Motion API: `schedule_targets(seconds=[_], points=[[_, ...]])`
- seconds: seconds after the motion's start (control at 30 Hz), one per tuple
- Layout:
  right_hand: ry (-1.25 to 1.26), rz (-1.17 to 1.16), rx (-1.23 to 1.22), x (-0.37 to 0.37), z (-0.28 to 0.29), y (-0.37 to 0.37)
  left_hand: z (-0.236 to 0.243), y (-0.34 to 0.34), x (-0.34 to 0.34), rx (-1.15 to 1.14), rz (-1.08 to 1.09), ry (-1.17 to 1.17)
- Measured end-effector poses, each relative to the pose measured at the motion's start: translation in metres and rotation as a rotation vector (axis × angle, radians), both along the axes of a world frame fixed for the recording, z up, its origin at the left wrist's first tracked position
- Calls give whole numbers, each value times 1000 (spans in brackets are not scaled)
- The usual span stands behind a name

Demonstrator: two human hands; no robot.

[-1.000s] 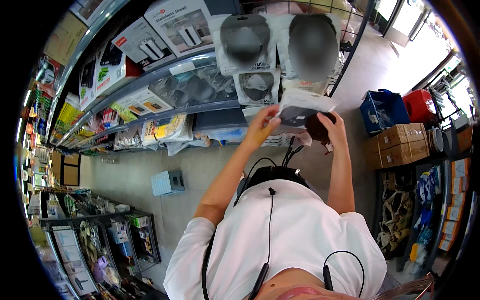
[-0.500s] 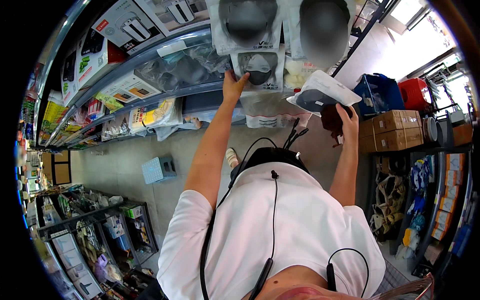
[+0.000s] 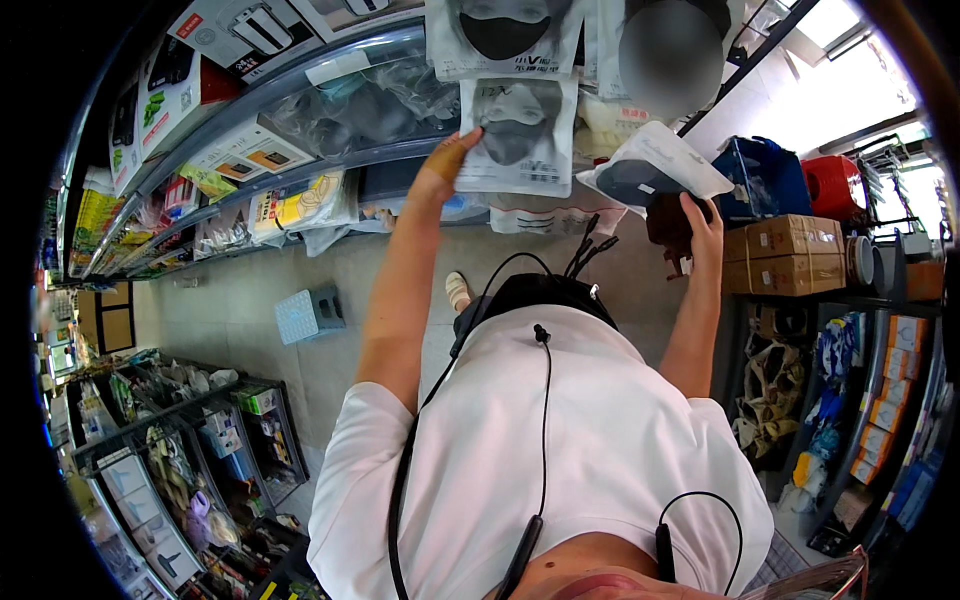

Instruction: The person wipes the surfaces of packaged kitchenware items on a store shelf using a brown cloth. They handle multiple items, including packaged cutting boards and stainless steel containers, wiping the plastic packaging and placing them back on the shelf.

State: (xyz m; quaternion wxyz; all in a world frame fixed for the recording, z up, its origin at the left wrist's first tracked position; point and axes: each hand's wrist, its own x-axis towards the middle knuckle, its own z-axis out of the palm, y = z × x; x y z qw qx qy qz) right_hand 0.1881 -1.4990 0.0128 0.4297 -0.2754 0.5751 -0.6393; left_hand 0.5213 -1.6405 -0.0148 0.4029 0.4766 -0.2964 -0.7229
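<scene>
At the top middle, a small white packet [image 3: 517, 135] with a dark face mask pictured on its front hangs below larger mask packets [image 3: 520, 62]. My left hand [image 3: 448, 165] is closed on its left edge, thumb on the front and the other fingers mostly hidden behind. My right hand [image 3: 703, 228] is closed around a dark brown thing [image 3: 667, 222] with a small white tag, whose kind I cannot make out. A white packet [image 3: 655, 165] with a dark grey piece showing in it sits tilted against that same hand, above the brown thing.
Shelves with boxed goods [image 3: 255, 155] and bagged items run along the upper left. To the right stand brown cartons [image 3: 783, 252], a blue bin [image 3: 760, 178] and a red container [image 3: 832, 188]. A light blue step stool [image 3: 308, 314] is on the floor; a low rack [image 3: 190, 440] stands lower left.
My left hand has shifted from the small mask packet's front to its left edge, and the packet now shows larger and lower. My right hand keeps its hold, nearly in place.
</scene>
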Motion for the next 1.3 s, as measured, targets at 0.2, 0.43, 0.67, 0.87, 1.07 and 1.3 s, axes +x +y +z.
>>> schedule_targets(seconds=[0.2, 0.43, 0.67, 0.87, 1.07, 1.3], points=[[12, -32, -76, -15, -1, 0, -8, -15, 26, 276, -89, 642], [-71, -77, -22, -22, 0, 8, -8, -18, 26, 214, -147, 848], [-42, -103, -34, -26, -5, 13, 0, -14, 20, 201, -117, 791], [-39, -95, 10, -27, -6, 15, -13, -16, 21, 139, -118, 308], [-9, -74, -41, -28, -14, 13, -28, -16, 10, -118, -40, 81], [-5, -90, 18, -19, -1, 16, -23, -28, 4, -340, -39, -78]])
